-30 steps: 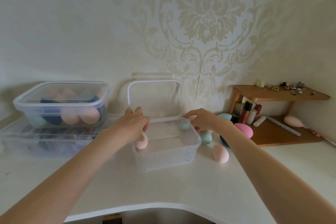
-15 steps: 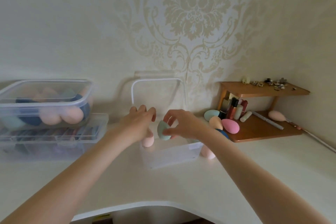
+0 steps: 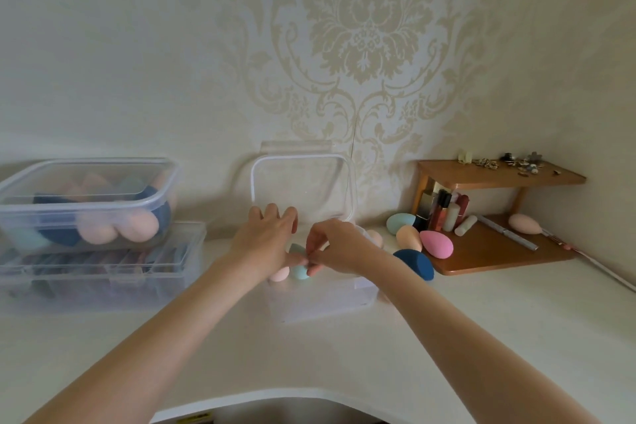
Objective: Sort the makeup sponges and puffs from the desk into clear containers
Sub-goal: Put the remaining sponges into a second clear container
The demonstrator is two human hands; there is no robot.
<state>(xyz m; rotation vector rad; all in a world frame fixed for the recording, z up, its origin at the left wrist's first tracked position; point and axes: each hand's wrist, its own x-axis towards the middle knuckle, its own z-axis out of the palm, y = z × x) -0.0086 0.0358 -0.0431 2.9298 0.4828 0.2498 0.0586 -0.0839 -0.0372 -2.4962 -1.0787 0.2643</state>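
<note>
An open clear container (image 3: 323, 301) stands mid-desk, its lid (image 3: 304, 182) leaning on the wall behind. My left hand (image 3: 266, 239) hovers over the container's left side with fingers spread; a peach sponge (image 3: 279, 274) lies in the box just under it. My right hand (image 3: 339, 248) pinches a teal sponge (image 3: 299, 271) low inside the container, beside the peach one. Loose on the desk to the right lie a teal sponge (image 3: 400, 222), an orange one (image 3: 409, 237), a pink one (image 3: 436, 244), a navy one (image 3: 414, 263) and a pale one (image 3: 375, 237) behind the box.
At the left, a clear tub (image 3: 86, 203) filled with sponges sits on a flat clear case (image 3: 103, 267). A wooden shelf (image 3: 499, 175) at the right holds trinkets, cosmetic bottles (image 3: 444, 212) and a pink sponge (image 3: 525, 223). The desk's curved front edge (image 3: 275, 396) is near me.
My right hand picked a teal sponge off the desk, carried it left over the container and lowered it inside. My left hand released the peach sponge, and its fingers spread.
</note>
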